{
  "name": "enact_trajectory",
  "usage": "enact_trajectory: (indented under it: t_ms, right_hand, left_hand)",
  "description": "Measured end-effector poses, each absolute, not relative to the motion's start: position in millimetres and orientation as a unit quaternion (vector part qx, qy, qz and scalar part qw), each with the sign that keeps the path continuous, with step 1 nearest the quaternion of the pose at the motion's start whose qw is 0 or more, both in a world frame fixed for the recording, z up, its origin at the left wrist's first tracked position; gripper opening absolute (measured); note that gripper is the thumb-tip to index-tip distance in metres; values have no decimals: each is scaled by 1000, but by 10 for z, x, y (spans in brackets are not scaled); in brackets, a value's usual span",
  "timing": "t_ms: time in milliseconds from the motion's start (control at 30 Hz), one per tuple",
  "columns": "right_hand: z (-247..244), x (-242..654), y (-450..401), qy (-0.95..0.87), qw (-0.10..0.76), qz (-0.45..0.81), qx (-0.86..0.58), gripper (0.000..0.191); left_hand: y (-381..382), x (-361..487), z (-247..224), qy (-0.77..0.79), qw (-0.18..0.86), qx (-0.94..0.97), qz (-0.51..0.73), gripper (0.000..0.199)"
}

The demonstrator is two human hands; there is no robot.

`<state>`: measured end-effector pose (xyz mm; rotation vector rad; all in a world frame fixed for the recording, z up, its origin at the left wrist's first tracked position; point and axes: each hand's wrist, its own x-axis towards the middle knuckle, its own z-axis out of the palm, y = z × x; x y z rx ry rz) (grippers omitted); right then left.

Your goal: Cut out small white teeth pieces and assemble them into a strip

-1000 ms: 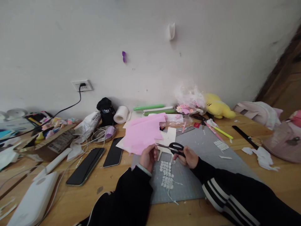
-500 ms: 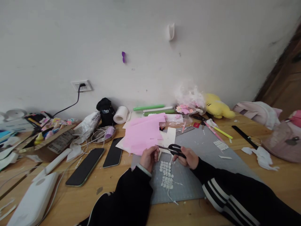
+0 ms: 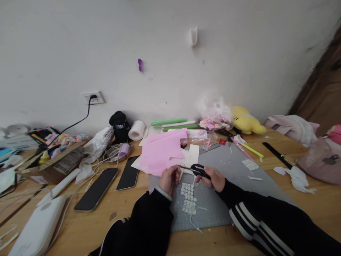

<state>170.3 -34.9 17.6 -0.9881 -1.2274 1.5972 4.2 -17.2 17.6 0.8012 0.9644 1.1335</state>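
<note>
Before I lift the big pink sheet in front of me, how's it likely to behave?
The pink sheet will probably be light and floppy, as it looks thin and slightly creased. It might tear or catch on its right side, where the edge is notched. Since it overlaps paler paper, that could slide along with it.

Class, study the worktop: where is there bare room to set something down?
Bare wood lies at right, between the crumpled tissue, pink bag and right sleeve. A patch of grey mat shows between the white pieces and that sleeve. It is crowded along the wall, around the cardboard box, and around the pink sheet and scissors.
</note>
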Motion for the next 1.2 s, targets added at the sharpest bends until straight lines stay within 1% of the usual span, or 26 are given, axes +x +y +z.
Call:
enact_trajectory:
  t_ms: [267, 433, 1200]
  right_hand:
    - [93, 1704, -327, -508, 444, 633, -381, 71]
    - [43, 1718, -297, -519, 446, 630, -368, 74]
    - [146, 1707, -337, -507, 440, 629, -391, 58]
  left_hand:
    - [-165, 45, 163, 431, 653, 359, 509, 24]
    - [-179, 50, 192, 426, 651, 360, 514, 24]
    - [-179, 53, 183, 427, 661, 362, 499, 24]
